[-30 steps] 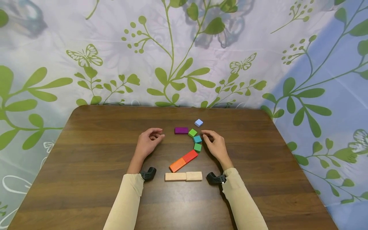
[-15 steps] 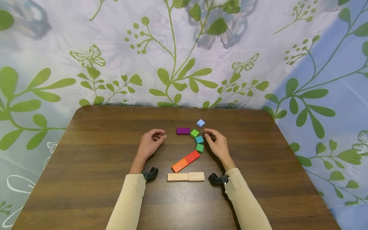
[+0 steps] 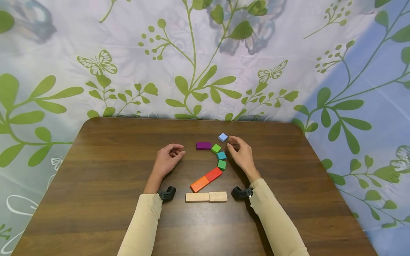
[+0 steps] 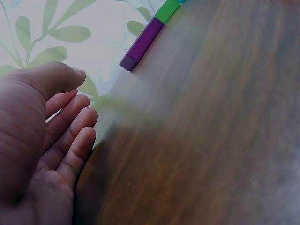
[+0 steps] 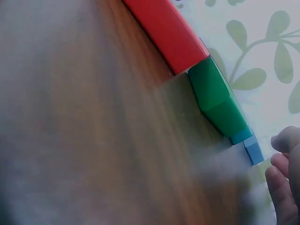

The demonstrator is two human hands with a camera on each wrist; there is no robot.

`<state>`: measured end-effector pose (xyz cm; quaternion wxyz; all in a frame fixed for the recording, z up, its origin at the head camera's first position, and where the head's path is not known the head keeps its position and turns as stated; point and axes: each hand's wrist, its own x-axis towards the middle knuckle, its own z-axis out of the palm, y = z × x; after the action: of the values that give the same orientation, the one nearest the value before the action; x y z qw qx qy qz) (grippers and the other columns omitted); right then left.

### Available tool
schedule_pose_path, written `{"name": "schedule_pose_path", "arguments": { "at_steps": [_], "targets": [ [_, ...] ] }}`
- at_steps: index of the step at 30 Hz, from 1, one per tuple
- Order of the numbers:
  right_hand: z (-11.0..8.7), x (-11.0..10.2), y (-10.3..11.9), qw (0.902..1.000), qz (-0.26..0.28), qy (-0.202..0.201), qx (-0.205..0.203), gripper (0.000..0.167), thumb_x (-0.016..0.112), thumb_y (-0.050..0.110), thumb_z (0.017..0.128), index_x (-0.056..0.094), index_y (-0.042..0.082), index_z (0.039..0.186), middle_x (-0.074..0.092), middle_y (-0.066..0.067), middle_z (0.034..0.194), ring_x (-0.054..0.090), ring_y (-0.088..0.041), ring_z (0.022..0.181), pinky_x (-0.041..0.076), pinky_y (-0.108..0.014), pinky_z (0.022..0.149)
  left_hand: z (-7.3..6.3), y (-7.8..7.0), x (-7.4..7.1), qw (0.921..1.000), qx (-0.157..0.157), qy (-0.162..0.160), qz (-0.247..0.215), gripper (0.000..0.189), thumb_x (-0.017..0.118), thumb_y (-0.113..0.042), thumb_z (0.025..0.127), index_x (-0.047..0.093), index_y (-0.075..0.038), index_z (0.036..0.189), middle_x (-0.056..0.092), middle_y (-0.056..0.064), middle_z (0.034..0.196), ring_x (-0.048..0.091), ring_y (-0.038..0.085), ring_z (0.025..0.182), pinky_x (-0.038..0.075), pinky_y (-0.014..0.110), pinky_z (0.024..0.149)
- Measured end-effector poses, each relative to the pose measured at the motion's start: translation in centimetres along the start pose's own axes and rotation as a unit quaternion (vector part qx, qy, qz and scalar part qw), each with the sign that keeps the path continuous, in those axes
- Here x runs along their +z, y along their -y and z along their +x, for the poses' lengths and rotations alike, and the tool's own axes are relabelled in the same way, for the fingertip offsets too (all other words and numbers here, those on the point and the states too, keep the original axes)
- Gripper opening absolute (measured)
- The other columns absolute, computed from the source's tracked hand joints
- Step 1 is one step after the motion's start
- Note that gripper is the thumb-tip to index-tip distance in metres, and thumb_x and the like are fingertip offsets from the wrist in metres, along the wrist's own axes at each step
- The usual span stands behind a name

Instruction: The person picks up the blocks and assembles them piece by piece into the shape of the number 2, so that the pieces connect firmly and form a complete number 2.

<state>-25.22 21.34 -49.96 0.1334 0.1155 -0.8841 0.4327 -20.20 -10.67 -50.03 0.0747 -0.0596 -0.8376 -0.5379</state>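
Coloured blocks lie in a bent line on the table. A purple block [image 3: 203,146] leads to a light green cube [image 3: 216,148], a teal cube [image 3: 221,155] and a green cube [image 3: 221,164]. From there a red block [image 3: 213,174] and an orange block [image 3: 199,184] slant down to the left. My right hand [image 3: 241,153], fingers loosely bent and holding nothing, is just right of a light blue block [image 3: 222,137] at the far end. Left of the purple block, my left hand [image 3: 168,160] rests with relaxed fingers, nothing in them; its palm shows in the left wrist view.
Two pale wooden blocks [image 3: 197,197] lie end to end nearest the person. The brown table [image 3: 112,213] has its far edge against a leaf-patterned cloth [image 3: 128,71]. Each wrist wears a black camera band [image 3: 167,194].
My right hand has reached farther back, its fingertips now beside the light blue block. The left hand and the blocks stay in place; the head view has shifted slightly.
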Motion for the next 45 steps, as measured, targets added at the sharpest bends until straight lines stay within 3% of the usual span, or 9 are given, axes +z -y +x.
{"name": "schedule_pose_path", "arguments": {
  "at_steps": [14, 25, 45],
  "targets": [
    [1.3, 0.8, -0.8, 0.9985, -0.012, 0.023, 0.048, 0.044, 0.071, 0.022, 0.099, 0.062, 0.005, 0.139, 0.066, -0.015, 0.133, 0.067, -0.033, 0.114, 0.056, -0.046, 0.096, 0.1, -0.1, 0.0, 0.9998, -0.009, 0.015, -0.004, 0.024, 0.076, -0.021, 0.096, 0.075, -0.008, 0.115, 0.072, 0.008, 0.098, 0.066, 0.02, 0.085, 0.052, 0.027, 0.076],
    [2.3, 1.3, -0.6, 0.9971, -0.035, 0.024, 0.064, 0.043, 0.075, 0.027, 0.097, 0.066, 0.006, 0.133, 0.069, -0.015, 0.124, 0.068, -0.03, 0.106, 0.058, -0.044, 0.088, 0.1, 0.1, -0.1, 0.9999, -0.005, 0.013, -0.001, 0.023, 0.076, -0.021, 0.096, 0.075, -0.007, 0.114, 0.072, 0.008, 0.098, 0.066, 0.019, 0.085, 0.053, 0.029, 0.077],
    [2.4, 1.7, -0.7, 0.997, -0.051, 0.016, 0.056, 0.037, 0.073, 0.024, 0.098, 0.069, 0.007, 0.13, 0.07, -0.016, 0.12, 0.068, -0.032, 0.104, 0.057, -0.045, 0.09, 0.0, 0.2, -0.2, 0.9999, -0.004, 0.014, 0.0, 0.019, 0.075, -0.019, 0.096, 0.076, -0.009, 0.112, 0.072, 0.007, 0.097, 0.065, 0.019, 0.086, 0.053, 0.03, 0.078]
  ]
}}
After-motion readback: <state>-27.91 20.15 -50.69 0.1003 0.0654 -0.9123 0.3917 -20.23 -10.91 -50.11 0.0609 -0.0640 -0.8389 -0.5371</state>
